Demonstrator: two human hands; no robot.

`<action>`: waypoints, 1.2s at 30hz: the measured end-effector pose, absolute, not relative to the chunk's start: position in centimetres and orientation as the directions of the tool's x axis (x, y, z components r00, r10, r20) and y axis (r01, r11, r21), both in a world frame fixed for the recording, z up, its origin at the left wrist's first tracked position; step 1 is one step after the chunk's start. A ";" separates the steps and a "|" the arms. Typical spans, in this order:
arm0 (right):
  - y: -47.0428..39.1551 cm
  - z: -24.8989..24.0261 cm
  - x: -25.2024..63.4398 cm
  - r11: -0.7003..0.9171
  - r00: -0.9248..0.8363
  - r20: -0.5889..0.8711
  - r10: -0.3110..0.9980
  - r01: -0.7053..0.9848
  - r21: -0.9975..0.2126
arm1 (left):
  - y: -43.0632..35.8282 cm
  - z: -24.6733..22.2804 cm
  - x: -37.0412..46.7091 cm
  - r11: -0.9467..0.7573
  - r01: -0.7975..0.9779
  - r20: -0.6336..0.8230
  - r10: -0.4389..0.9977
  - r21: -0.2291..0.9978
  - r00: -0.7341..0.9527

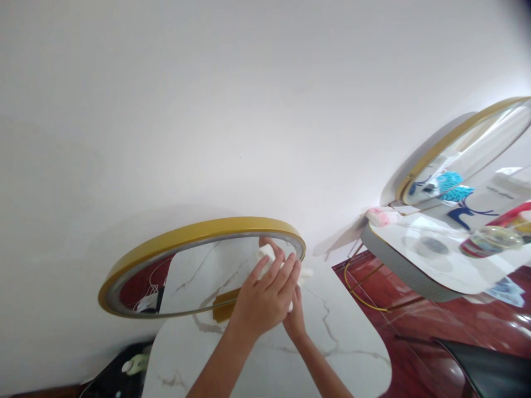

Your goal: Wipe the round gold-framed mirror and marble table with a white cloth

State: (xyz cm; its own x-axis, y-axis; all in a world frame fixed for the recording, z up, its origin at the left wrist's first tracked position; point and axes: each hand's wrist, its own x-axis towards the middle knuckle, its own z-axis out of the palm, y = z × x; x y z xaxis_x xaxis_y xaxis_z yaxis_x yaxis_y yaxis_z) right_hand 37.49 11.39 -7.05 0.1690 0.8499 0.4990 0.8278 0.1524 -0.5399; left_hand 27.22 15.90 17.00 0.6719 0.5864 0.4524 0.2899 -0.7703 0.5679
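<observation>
While the left hand [267, 296] lies slightly spread at three o'clock on the mirror [194, 282] and the right hand [295, 319], by white cloth [307, 273], hides its grip, uneven pressing could topple the mirror

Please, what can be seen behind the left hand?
Behind the left hand, parts of the mirror, its gold stand, the right hand and a white cloth or tissue, whose covered part cannot be seen.

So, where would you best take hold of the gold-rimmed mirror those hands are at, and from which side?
Probably by its gold rim at the left end, coming from the left: the thick rim circles the glass, and that end is uncovered, while the left hand, right hand and white wad crowd the other.
</observation>
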 end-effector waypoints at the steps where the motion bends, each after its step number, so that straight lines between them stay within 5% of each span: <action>1: 11.4 -6.6 37.6 0.143 0.263 0.512 0.817 0.769 -0.623 | 16.4 18.3 28.0 -0.819 0.311 0.479 0.544 0.482 0.689; 4: 11.8 -4.3 38.6 0.204 0.535 0.515 0.670 0.535 -0.820 | 17.8 20.5 30.1 -0.911 0.404 0.459 0.395 0.083 0.796; 6: 12.2 -2.2 39.4 0.253 0.624 0.516 0.587 0.464 -0.849 | 18.6 20.6 31.2 -0.887 0.415 0.368 0.324 -0.203 0.871; 10: 12.9 0.8 40.7 0.307 0.596 0.561 0.575 0.478 -0.823 | 19.7 19.1 32.6 -0.808 0.362 0.242 0.278 -0.464 0.930; 18: 13.7 -1.7 40.9 0.260 0.639 0.456 0.619 0.382 -0.887 | 20.1 18.1 33.0 -0.805 0.343 0.216 0.270 -0.484 0.938; 26: 13.6 2.0 41.2 0.307 0.596 0.516 0.616 0.421 -0.853 | 19.8 18.3 33.1 -0.835 0.368 0.188 0.318 -0.410 0.929; 36: 13.7 -3.7 39.8 0.210 0.619 0.353 0.701 0.293 -0.933 | 19.5 18.9 33.3 -0.831 0.380 0.177 0.337 -0.406 0.925</action>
State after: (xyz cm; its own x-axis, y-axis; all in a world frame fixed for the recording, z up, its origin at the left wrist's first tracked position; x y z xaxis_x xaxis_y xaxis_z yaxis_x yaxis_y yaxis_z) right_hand 39.85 13.66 -3.74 0.6193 0.7014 0.3528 0.2931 0.2104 -0.9327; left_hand 33.25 19.48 18.87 0.9248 0.3369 0.1768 0.3803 -0.8309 -0.4062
